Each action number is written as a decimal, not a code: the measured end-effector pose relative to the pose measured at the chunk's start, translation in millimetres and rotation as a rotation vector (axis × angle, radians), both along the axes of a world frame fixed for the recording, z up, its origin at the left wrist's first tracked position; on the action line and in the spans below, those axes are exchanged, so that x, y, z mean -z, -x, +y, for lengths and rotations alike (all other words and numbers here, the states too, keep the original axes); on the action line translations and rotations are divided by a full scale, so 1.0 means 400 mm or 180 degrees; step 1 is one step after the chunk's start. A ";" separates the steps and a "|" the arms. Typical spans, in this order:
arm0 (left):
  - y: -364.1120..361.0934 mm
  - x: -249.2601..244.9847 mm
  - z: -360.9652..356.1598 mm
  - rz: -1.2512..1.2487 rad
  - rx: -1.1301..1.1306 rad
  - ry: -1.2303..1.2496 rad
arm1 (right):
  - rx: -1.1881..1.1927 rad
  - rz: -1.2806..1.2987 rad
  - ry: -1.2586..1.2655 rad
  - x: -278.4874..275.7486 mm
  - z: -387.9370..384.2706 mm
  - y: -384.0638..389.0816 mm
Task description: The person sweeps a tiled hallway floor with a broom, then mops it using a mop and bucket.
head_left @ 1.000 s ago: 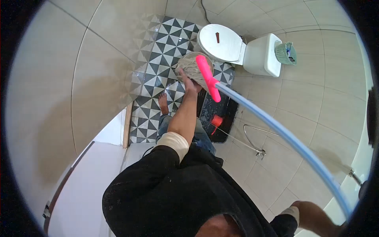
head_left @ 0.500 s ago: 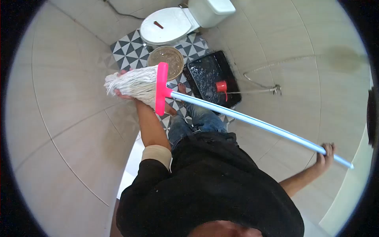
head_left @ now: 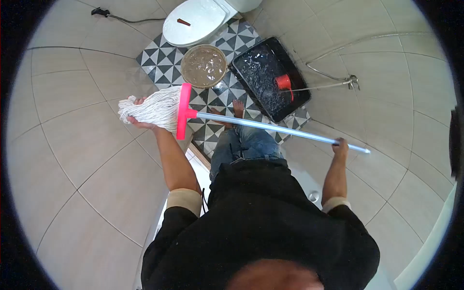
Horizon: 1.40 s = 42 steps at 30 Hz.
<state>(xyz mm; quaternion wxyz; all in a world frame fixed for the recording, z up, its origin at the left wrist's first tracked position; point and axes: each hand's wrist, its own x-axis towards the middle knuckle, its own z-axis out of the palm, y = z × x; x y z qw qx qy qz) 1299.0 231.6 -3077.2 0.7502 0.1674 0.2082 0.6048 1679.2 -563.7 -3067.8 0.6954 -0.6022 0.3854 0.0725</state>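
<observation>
A string mop (head_left: pixel 184 111) with a pink head bar, white strands and a light blue handle lies across in front of me, off the floor. My left hand (head_left: pixel 139 122) cups the white strands near their loose ends, thumb on one side and fingers on the other; the strands hide part of the fingers. Around the handle, close to its far white tip, my right hand (head_left: pixel 340 146) is closed. Beyond the mop head stands a round bucket (head_left: pixel 184 77) of murky, bubbly water.
A black tub (head_left: pixel 302 98) of water with a red dipper (head_left: pixel 283 82) stands right of the bucket. Behind is a white toilet (head_left: pixel 193 29) with a small brown object on its lid. A shower hose (head_left: pixel 328 75) hangs on the right wall. Patterned tiles (head_left: pixel 162 58) cover the floor.
My right hand has come inward and up with the handle's end, and the mop now lies closer to level. The mop head has shifted slightly left. My view has tilted.
</observation>
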 end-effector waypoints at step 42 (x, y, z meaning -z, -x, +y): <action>0.039 0.132 -0.293 -0.0724 0.0926 0.1327 | -0.7944 -0.0788 0.0300 0.061 1.578 0.607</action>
